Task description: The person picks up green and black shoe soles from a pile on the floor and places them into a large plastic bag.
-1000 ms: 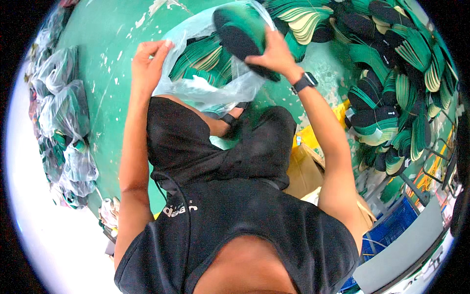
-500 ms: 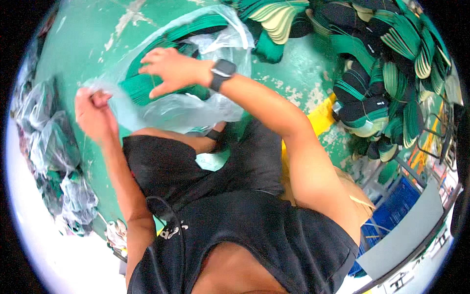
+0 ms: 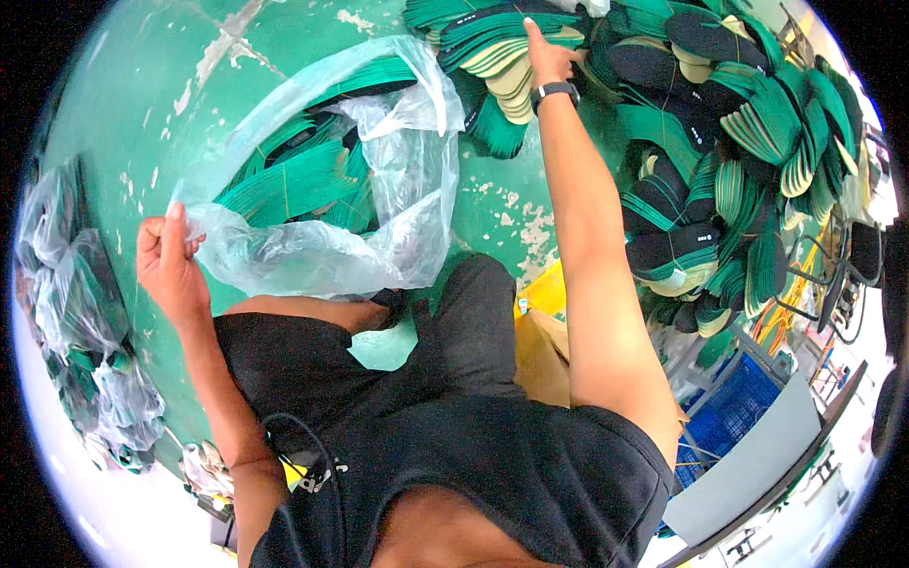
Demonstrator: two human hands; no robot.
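White lettering [image 3: 319, 476] stands on the chest of the black shirt [image 3: 454, 435], crumpled in the folds and not legible. Small white print [image 3: 698, 239] shows on a black insole [image 3: 660, 250] in the pile [image 3: 757, 133] at the right, and tiny pale marks [image 3: 699, 137] stand on another insole above it; both are too small to read. A whitish patch [image 3: 674, 279] lower in the pile may be a label; no writing on it can be made out.

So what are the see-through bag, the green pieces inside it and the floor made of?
The bag: probably thin plastic film, glossy; it wrinkles and lets light through. The green pieces: perhaps foam or fabric, matt; curved, stacked layers, but I can't tell which. The floor: maybe painted concrete, faintly glossy; pale patches suggest wear.
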